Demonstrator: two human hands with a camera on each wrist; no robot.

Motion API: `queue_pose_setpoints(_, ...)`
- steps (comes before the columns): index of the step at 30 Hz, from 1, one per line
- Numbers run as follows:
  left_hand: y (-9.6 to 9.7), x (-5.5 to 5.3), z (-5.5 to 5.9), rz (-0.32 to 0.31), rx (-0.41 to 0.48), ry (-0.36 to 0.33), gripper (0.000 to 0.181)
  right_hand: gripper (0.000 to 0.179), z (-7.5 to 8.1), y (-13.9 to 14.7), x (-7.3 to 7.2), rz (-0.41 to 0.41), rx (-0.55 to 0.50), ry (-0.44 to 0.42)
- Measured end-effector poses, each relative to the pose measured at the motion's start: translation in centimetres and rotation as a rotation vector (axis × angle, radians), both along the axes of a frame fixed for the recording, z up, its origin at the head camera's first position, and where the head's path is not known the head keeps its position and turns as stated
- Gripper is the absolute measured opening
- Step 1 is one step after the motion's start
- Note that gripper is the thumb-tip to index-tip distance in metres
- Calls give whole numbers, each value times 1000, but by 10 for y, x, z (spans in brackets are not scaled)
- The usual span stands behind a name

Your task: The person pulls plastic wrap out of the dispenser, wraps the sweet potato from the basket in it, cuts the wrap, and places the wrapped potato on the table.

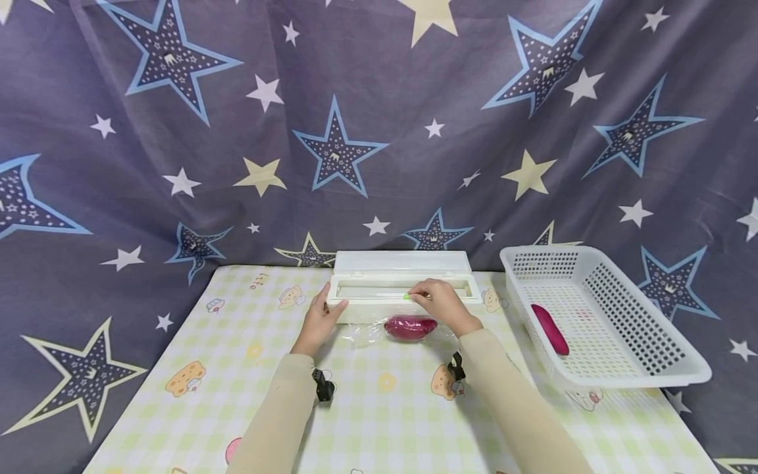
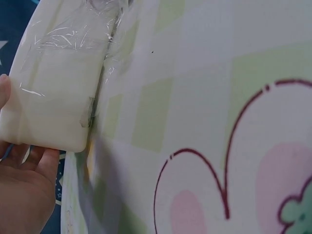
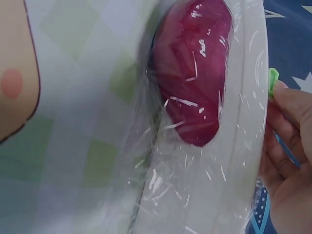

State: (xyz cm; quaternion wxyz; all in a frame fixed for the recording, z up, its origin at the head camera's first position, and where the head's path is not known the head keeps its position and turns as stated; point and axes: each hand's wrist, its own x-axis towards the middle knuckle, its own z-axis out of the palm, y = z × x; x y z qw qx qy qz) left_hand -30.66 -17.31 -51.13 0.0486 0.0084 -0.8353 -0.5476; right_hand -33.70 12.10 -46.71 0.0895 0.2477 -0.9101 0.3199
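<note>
Cutting clear film, seemingly: left hand grips white box end, right hand pinches green tab. Next likely needs sliding tab across, box steady.

Bright head view; dimmer wrist views, perhaps slightly soft; glare on film.

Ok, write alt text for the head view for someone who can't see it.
A person's right hand pinches a small bright-green piece at an open, long white box; the left hand holds its left end. Clear plastic film covers a dark-red oblong item in front; a white perforated plastic basket at right contains a magenta one.
</note>
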Motion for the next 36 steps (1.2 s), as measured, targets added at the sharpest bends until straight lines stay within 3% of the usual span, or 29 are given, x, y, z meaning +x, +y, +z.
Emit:
queue_pose_setpoints(18,-2,0,-1,-2,-8,-14,78,8,4,-35,0,21,33,9)
queue_pose_setpoints(36,-8,-4,0,-61,-3,-28,79,8,9,-64,-2,32,82,-11)
